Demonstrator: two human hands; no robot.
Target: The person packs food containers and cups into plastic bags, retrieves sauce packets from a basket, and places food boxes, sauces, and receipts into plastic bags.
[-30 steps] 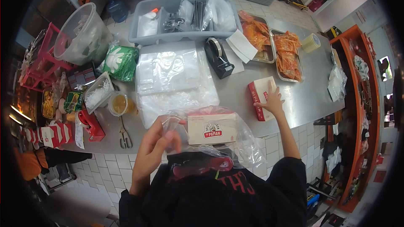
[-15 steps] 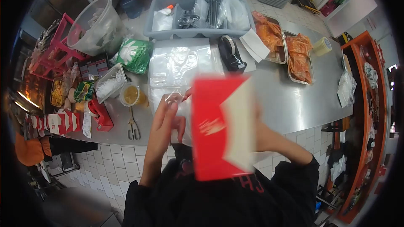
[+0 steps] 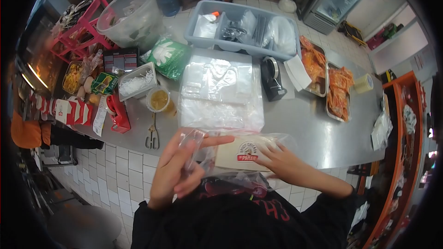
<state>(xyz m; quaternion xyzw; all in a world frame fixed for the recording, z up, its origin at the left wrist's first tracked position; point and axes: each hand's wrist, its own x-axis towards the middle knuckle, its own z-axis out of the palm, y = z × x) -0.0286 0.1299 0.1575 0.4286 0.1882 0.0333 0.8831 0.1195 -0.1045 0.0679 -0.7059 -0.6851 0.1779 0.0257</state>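
Note:
A cream box [image 3: 227, 155] with a red and black logo lies in a clear plastic bag [image 3: 278, 139] at the table's front edge, close to my body. My left hand [image 3: 179, 169] is closed on the gathered plastic at the bag's left side, its index finger reaching over the box. From the right, my right hand [image 3: 287, 165] rests on the box with its fingers spread. Whether another box lies beneath is hidden.
Behind the bag lies a stack of clear bags [image 3: 217, 83], with a black tape dispenser [image 3: 273, 80] beside it. Farther back are a blue divided bin [image 3: 198, 41] and trays of orange packets [image 3: 339, 93]. Scissors [image 3: 152, 133] and a red dispenser [image 3: 120, 115] are left.
The red and cream box at the right has left the table; my right hand lifted it across to the bag, where that hand now lies spread on a box. The view has shifted.

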